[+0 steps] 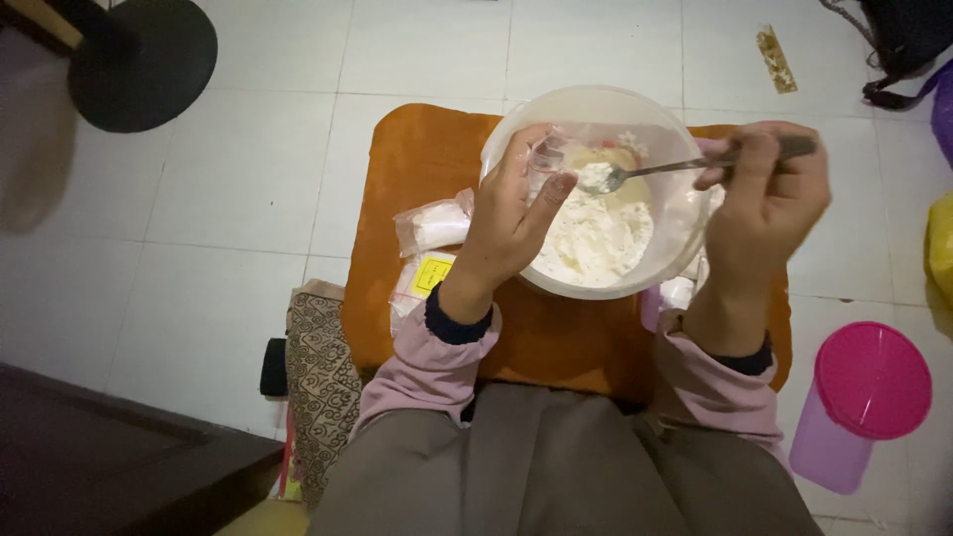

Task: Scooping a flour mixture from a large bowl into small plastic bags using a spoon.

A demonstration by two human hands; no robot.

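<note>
Holding a spoon (685,164) in my right hand (759,203), fingers closed round the handle, thumb on top. Spoon lies nearly level, bowl end pointing left, loaded with white powder. Its tip sits over the bowl (596,109), just beside my left fingertips.

Left hand (511,213) is up over the bowl's left rim, palm facing right, pinching a small clear bag (548,154) between thumb and fingers. Bag mouth is right at the spoon tip; can't tell if they touch. Bag looks mostly empty, hard to see through the plastic.

Bowl is translucent white plastic, round, with a heap of white flour (596,233) in it, piled toward the near side. Some pale yellowish stuff at the far side of the heap, can't tell what.

Bowl sits on an orange board (417,159) on the white tile floor (228,199). Left of the bowl, on the board: two filled packets (432,226), white contents, one with a yellow label, lying flat, one partly under my left wrist.

Pink jar (859,402) with a magenta lid stands on the floor to my right, well apart from the bowl. Patterned cloth (320,367) lies by my left knee. Black round base (139,60) far left on the floor. Both sleeves are pink, with dark cuffs.
</note>
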